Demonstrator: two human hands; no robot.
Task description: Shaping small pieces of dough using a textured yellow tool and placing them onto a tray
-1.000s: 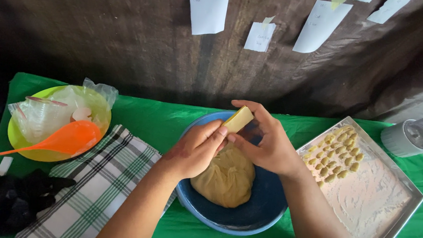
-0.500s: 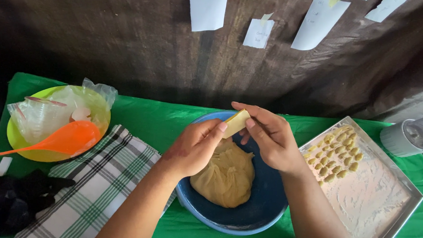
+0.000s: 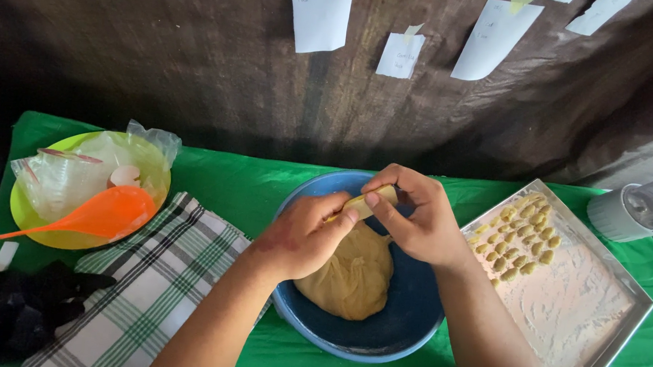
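**Both hands pinch a strip of dough above the blue bowl**

Nearest the camera, the two forearms reach in from the bottom edge, over a checked cloth (image 3: 146, 286) lying on the green table cover (image 3: 246, 184). A dark bundle of fabric (image 3: 23, 317) sits at the cloth's left end.

Between the arms stands the blue bowl (image 3: 401, 326), with a large lump of tan dough (image 3: 352, 276) resting inside it. Just above the lump, the left hand (image 3: 302, 234) and the right hand (image 3: 420, 217) meet over the bowl. Thumb and fingers of each hand press together on a small pale strip of dough (image 3: 362, 205), pinching it from opposite ends; the other fingers curl in loosely.

To the right, just beside the bowl, a floured metal tray (image 3: 592, 327) holds a cluster of small shaped dough pieces (image 3: 518, 239) in its far corner. To the left, a yellow-green bowl (image 3: 24, 222) carries clear plastic bags and an orange ladle (image 3: 97, 214).

Farther off, a grey appliance (image 3: 630, 208) stands at the right edge, and paper notes (image 3: 321, 14) hang on the dark backdrop.
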